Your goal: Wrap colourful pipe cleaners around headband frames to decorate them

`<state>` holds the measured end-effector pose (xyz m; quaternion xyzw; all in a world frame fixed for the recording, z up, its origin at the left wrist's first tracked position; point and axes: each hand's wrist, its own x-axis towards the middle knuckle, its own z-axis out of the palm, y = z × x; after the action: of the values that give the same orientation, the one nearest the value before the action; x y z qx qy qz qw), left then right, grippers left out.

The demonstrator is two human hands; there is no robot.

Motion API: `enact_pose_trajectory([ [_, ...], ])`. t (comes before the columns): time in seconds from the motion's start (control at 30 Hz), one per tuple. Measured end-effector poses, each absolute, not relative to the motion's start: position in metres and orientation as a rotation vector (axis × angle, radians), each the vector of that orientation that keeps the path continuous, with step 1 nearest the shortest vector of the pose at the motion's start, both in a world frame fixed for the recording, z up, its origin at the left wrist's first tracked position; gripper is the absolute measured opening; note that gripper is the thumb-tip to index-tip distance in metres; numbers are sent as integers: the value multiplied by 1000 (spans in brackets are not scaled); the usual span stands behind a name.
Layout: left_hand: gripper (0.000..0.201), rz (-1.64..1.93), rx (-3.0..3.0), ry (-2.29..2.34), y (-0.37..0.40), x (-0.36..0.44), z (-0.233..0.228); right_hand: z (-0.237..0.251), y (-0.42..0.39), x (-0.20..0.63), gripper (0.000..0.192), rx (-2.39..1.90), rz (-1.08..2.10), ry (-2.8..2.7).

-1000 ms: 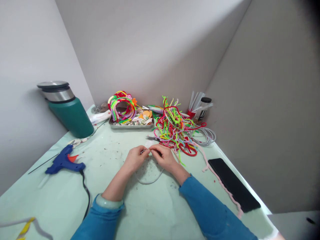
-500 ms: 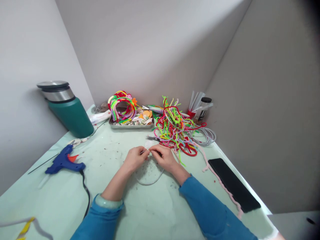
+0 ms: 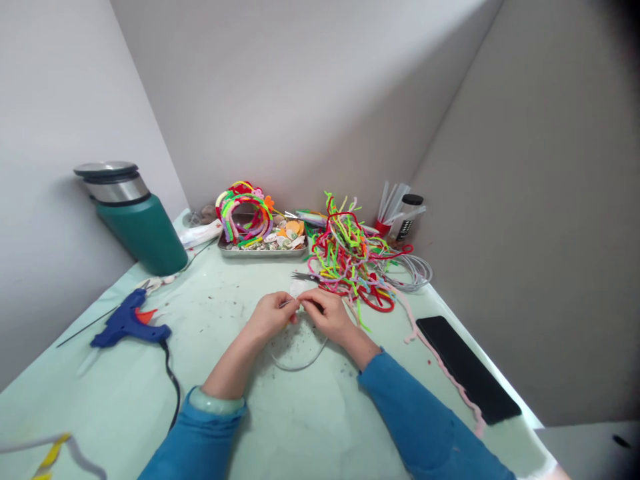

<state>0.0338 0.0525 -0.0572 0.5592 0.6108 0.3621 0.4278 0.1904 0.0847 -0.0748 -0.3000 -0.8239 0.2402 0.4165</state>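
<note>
A thin pale grey wire hoop [image 3: 300, 368] curves down toward me over the table, its upper ends running into my fingers. My left hand [image 3: 273, 315] pinches one end of it. My right hand [image 3: 327, 316] pinches beside it, and the fingertips of both hands meet; the exact join is hidden by the fingers. Just beyond my right hand lie small scissors [image 3: 306, 277], blades pointing left. A small whitish piece [image 3: 297, 287] shows on the table behind my fingertips.
A blue glue gun [image 3: 131, 323] and a green bottle [image 3: 143, 230] stand on the left. At the back are a metal tray [image 3: 263, 253] with fuzzy hoops and a heap of colourful pipe cleaners [image 3: 350, 247]. A black phone [image 3: 467, 370] lies at the right edge.
Hardly anything differs. My left fingers have shifted very slightly, while the wire hoop and my right hand stay where they were.
</note>
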Motion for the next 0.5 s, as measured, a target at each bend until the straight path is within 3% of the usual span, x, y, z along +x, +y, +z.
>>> enact_pose_trajectory([
  [0.2, 33, 856, 1306, 1450, 50, 38, -49, -76, 86, 190, 20, -758, 604, -2058],
  [0.5, 19, 892, 1205, 1327, 46, 38, -46, -74, 86, 191, 19, -752, 615, -2049],
])
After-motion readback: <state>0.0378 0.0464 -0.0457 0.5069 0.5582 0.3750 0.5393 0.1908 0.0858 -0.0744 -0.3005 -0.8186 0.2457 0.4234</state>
